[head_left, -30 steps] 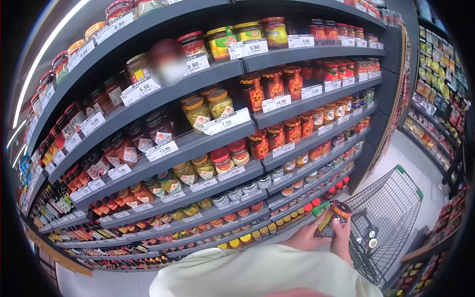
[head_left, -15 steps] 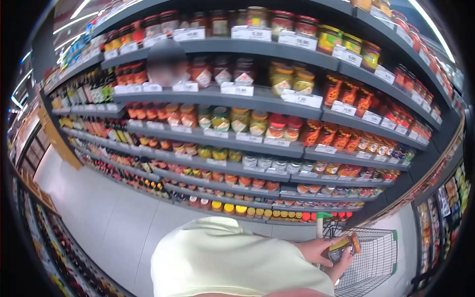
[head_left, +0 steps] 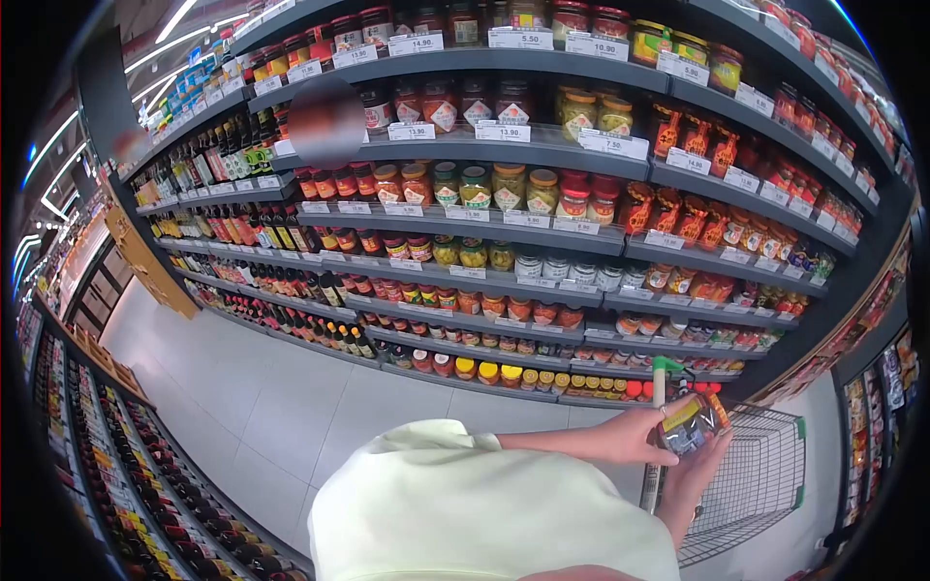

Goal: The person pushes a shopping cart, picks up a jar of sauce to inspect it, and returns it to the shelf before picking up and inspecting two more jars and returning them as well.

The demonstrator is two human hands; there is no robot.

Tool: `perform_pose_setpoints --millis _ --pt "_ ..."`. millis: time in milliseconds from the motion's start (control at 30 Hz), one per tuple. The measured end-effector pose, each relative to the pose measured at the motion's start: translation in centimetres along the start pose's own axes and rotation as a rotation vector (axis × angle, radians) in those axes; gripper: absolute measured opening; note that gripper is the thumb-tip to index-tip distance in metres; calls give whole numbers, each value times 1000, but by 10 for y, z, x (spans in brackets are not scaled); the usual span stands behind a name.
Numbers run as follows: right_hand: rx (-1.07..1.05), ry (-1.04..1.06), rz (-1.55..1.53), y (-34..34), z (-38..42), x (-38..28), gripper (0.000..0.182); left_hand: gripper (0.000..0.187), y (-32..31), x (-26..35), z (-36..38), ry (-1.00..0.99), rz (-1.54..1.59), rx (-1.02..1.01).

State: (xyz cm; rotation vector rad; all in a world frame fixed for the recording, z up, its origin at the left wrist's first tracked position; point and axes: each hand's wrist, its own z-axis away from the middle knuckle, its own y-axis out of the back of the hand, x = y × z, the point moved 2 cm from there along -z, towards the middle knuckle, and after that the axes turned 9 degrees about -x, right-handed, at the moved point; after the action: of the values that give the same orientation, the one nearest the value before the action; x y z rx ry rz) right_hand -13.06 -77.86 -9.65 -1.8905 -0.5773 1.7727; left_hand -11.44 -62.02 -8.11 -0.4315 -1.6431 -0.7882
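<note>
Low on the right, I hold a dark glass jar [head_left: 690,429] with a yellow label and an orange-red lid. It lies tilted on its side, the lid toward the upper right. My left hand [head_left: 630,438] grips it by the base end, its fingers partly hidden behind the jar. From below, my right hand [head_left: 696,476] closes round the lid side. Both hands are just above the near end of a wire shopping cart [head_left: 760,474], whose handle [head_left: 659,387] has a green end.
Shelves [head_left: 465,225] packed with jars and price tags stand in front of me. Bottles [head_left: 208,508] line another shelf at the lower left. Pale floor tiles [head_left: 252,416] run between them. More packaged goods [head_left: 872,426] hang at the far right.
The view has shifted and sharpened. My hands and the jar appear higher and slightly further right, and more of my left forearm shows. Both hands still hold the jar.
</note>
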Motion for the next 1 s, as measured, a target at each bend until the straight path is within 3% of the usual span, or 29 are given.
perform_pose_setpoints --millis 100,133,200,233,300,367,433,600,667,767,1000 --pt "-31 -5 -64 3 10 -2 59 99 -12 -18 -2 -159 143 94" --pt "16 -106 -90 -2 13 -8 60 96 -11 6 6 -115 334 62" --pt "-78 -19 -98 11 19 -3 62 96 -17 -7 5 -211 350 122" --pt "-176 -41 -100 13 21 -4 62 94 -17 3 9 -145 527 41" --pt "-319 -42 -120 5 26 -11 67 90 -17 5 11 -77 474 33" --pt "-138 -38 -107 -9 40 -14 70 88 -20 4 13 -125 584 33" --pt "-255 -26 -21 -9 35 -19 73 87 -22 -4 14 -138 612 4" --pt "-282 -45 -1 -6 45 -20 76 79 -33 -16 13 -158 723 -28" --pt "-336 -54 46 -7 51 -23 78 67 -38 -22 14 -155 897 -47" --pt "-269 -29 114 -8 56 -22 82 59 -42 -35 12 -166 1075 -123" --pt "-371 -11 268 -13 79 -25 76 88 -40 -35 21 -101 1044 -88"
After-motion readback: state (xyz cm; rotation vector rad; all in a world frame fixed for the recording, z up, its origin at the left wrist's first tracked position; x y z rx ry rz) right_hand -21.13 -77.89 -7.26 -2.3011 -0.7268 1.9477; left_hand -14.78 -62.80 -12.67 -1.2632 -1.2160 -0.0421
